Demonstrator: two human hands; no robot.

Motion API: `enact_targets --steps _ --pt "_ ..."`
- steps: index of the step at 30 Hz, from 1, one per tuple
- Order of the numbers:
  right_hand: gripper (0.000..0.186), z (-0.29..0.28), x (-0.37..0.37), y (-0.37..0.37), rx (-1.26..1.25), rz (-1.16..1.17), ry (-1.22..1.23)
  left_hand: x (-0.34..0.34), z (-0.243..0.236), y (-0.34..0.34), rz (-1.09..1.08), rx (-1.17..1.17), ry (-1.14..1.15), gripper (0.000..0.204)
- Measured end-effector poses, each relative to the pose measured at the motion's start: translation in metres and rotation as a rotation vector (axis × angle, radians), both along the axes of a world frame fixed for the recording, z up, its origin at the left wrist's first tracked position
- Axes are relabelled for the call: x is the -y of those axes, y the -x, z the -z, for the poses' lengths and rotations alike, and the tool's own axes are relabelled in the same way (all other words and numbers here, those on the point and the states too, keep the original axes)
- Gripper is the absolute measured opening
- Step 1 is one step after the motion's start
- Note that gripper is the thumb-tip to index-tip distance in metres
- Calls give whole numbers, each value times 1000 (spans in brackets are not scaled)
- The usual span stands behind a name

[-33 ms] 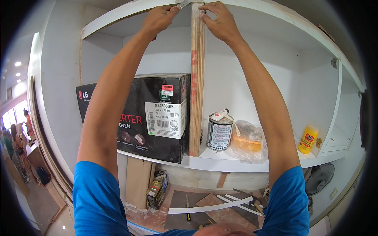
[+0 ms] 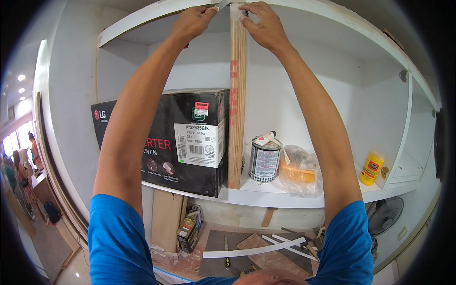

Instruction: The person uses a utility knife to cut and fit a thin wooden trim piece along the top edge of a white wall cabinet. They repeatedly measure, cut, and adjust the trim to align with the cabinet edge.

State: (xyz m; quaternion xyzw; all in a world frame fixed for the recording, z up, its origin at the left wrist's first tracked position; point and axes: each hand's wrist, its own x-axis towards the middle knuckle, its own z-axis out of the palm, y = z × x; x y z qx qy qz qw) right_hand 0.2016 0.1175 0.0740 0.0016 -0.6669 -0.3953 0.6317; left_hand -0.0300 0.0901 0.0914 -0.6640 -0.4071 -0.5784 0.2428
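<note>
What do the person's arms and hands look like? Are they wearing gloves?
No gloves! The left hand and right hand are both bare. The left sleeve and right sleeve are short and bright blue, so the forearms are uncovered. I see no watch, bracelet or cables on either arm.

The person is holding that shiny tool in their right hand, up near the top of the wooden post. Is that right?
Not quite: the head view shows the shiny tool in the person's left hand, not the right hand. It is indeed up near the top of the wooden post.
</note>
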Motion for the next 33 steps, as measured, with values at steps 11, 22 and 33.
enact_targets --steps 11,22,33 --pt "34 10 -6 1 -33 -162 145 -8 0 8 108 -86 27 60" --pt "36 0 -14 7 -158 -131 216 -2 13 5 105 -260 -212 40" --pt "47 55 14 53 -167 485 70 -25 33 21 -178 -434 -609 46"
